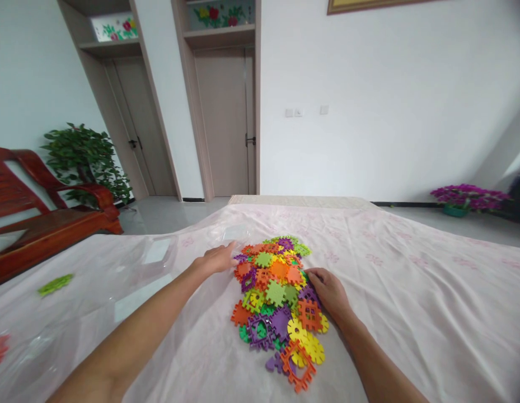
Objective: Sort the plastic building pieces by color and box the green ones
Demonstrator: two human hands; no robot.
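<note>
Flanking the heap of bright foam interlocking puzzle pieces (276, 291) on the pale pink patterned sheet (411, 291), we rest a hand at each edge. Our left hand (218, 258) lies flat and open, fingertips touching the heap's far left rim, holding nothing. Our right hand (329, 294) sits against the right rim, fingers curled onto the pieces; whether it grips one we cannot tell. A clear plastic packet (159, 252) lies just left of the left hand.
</note>
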